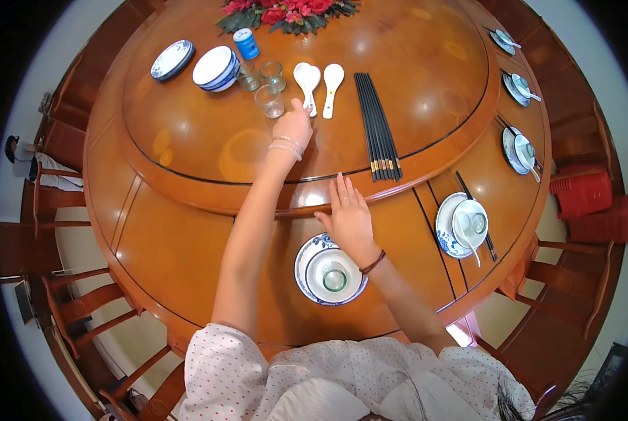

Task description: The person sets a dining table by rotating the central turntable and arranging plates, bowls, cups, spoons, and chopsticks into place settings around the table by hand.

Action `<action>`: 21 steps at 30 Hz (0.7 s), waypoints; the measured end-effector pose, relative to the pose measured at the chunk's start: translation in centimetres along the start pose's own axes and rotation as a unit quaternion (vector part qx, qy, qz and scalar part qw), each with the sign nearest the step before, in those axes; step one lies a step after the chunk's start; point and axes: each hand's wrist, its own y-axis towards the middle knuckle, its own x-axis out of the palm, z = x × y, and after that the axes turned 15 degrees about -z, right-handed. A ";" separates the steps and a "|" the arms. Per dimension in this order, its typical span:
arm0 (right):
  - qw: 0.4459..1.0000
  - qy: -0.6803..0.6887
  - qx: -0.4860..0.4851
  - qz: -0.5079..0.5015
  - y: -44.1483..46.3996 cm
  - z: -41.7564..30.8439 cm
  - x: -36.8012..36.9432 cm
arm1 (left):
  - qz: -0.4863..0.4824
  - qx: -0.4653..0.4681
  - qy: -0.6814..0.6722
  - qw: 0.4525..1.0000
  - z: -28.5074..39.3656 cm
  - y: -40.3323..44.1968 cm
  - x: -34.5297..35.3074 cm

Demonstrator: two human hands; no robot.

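My left hand (293, 128) reaches onto the raised turntable (208, 133), its fingers closed at the handles of the white spoons (307, 78). Another white spoon (333, 83) lies just to the right. My right hand (349, 214) rests with spread fingers at the turntable's near edge, holding nothing. Below it a blue-patterned plate (302, 270) bears a white bowl (316, 281) with a small glass (334, 278) inside. Black chopsticks (377, 126) lie side by side right of the spoons. Glasses (269, 102) stand left of the spoons.
Stacked bowls (214, 69), stacked plates (172, 60), a blue container (245, 44) and red flowers (286, 12) are on the turntable. Place settings (451, 228) with bowls, spoons and chopsticks line the right side. Wooden chairs (93, 305) surround the table (180, 245).
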 end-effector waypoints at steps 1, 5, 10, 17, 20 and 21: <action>0.999 0.029 -0.024 0.016 0.0 0.3 -0.1 | 0.018 0.029 0.001 0.999 0.2 -1.9 -0.3; 0.796 0.605 -0.005 -0.004 -1.5 -1.2 -1.1 | 0.041 0.085 -0.109 0.990 1.5 -14.4 0.2; 0.754 0.656 -0.007 -0.032 -7.4 -6.2 -2.0 | 0.009 0.066 -0.279 0.958 1.9 -30.4 4.8; 0.789 0.580 -0.009 -0.202 -14.7 -8.6 1.5 | 0.017 -0.010 -0.279 0.960 1.6 -40.2 8.3; 0.774 0.599 0.030 -0.203 -16.2 -8.3 3.1 | -0.013 -0.009 -0.262 0.965 2.0 -41.0 8.6; 0.776 0.597 0.029 -0.201 -16.4 -8.1 3.5 | -0.011 -0.007 -0.263 0.965 2.1 -41.0 8.7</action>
